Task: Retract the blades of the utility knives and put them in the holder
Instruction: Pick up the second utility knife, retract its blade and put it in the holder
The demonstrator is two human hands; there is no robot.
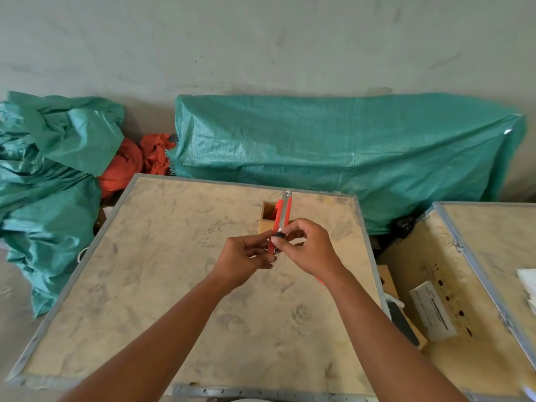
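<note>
Utility knife [280, 224], red with a metal rail, is held up over the wooden crate top [162, 285], both hands meeting on its near end. The left hand [246, 256] is closed around the lower body, pinching it from the left side. The right hand [307, 248] is closed on it too, thumb pressed on the black slider [279, 235]. A sliver of blade tip looks to be showing at the far end of the knife, though it is too small to be sure.

Retraction seems to be the step in hand. It is done best with the body kept steady by the left hand while the slider is drawn back toward the wrists by the thumb alone, until the metal is fully swallowed. Fingers are best kept off the rail and clear of the tip.

Just behind the knife, the wooden holder [268, 217] stands open-topped on the crate top. Whether anything already sits inside cannot be told. Beyond the crate, green tarpaulin [333, 140] is draped along the wall.
</note>
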